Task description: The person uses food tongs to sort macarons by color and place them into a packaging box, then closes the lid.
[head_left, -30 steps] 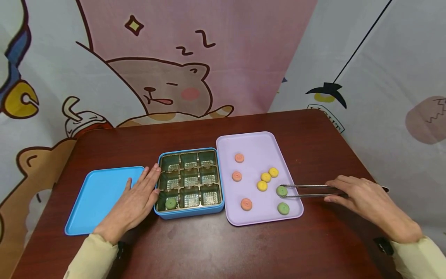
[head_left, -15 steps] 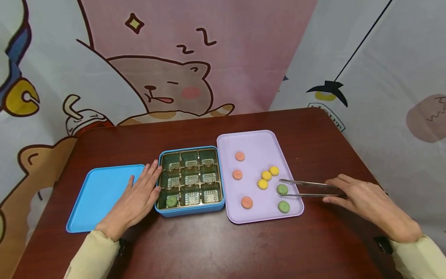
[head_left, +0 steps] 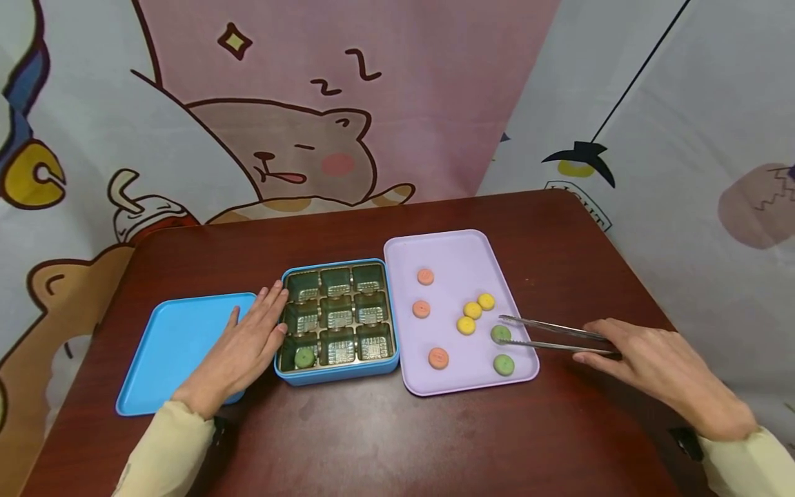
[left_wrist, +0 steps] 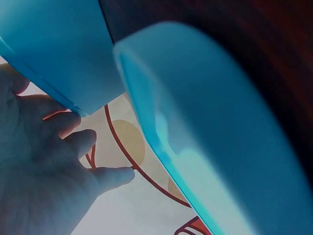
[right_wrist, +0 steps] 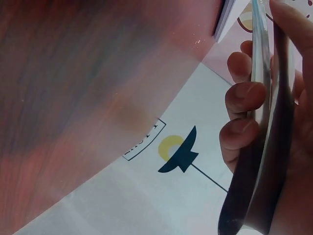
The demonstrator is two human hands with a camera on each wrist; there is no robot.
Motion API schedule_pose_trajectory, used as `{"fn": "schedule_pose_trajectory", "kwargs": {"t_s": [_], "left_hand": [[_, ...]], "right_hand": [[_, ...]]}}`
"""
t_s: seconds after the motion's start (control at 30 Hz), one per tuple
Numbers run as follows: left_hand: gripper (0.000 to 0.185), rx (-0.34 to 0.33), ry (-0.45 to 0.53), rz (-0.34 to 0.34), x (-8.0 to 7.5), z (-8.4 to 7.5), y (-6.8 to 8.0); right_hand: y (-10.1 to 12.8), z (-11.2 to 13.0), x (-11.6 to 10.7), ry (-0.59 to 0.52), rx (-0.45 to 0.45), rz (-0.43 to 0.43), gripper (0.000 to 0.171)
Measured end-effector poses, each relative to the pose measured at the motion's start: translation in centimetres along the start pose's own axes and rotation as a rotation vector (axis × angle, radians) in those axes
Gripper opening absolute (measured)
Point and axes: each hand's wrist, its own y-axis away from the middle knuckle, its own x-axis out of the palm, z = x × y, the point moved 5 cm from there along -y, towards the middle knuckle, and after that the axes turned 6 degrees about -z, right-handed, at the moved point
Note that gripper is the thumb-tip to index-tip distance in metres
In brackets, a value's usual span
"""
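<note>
My left hand (head_left: pixel 239 355) lies flat on the table with straight fingers touching the left wall of a blue box (head_left: pixel 338 373). The box holds a gold insert of square cells, and one green sweet (head_left: pixel 303 357) sits in the front left cell. My right hand (head_left: pixel 658 359) grips metal tongs (head_left: pixel 553 335) whose tips straddle a green sweet (head_left: pixel 500 334) on the lilac tray (head_left: pixel 459 259). A second green sweet (head_left: pixel 504 364), three yellow sweets (head_left: pixel 473 310) and three orange sweets (head_left: pixel 421 308) also lie on that tray. In the right wrist view my fingers (right_wrist: pixel 244 98) curl round the tongs (right_wrist: pixel 261 98).
A blue lid (head_left: pixel 174 345) lies flat left of the box, partly under my left wrist, and fills the left wrist view as a blue lid (left_wrist: pixel 210 142). The dark wooden table (head_left: pixel 397 435) ends at a cartoon-print cloth backdrop (head_left: pixel 279 103) behind and to the right.
The tongs' tips have spread a little around the same green sweet, which stays on the tray. My left hand has not moved.
</note>
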Motion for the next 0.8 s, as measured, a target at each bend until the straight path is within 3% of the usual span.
{"fn": "schedule_pose_trajectory", "kwargs": {"t_s": [0.8], "left_hand": [[0.059,0.004,0.017,0.002,0.07,0.24,0.07]], "right_hand": [[0.34,0.4,0.46,0.019,-0.058,-0.056,0.038]]}}
